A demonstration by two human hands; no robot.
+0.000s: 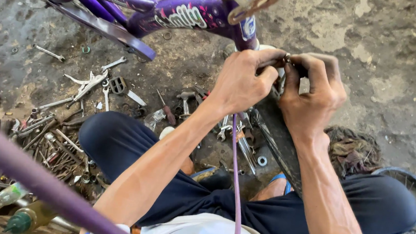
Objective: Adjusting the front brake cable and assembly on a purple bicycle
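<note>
Where the floor lies far left, loose wrenches (88,84) are scattered, too many and too overlapped to count; two bottles (10,210) lie near left. One purple bicycle frame (176,15) spans the far side. One screwdriver (165,109) lies at centre. The left hand (243,80) is clenched on a small metal part (286,59) below the frame's head tube. The right hand (314,90) pinches the same part, fingertips touching the left. One purple cable (235,183) hangs between the forearms. One wheel (415,217) lies near right.

spanners (89,84) | screwdriver (165,108) | rag (351,150) | bottles (10,208) | washer (262,161)
</note>
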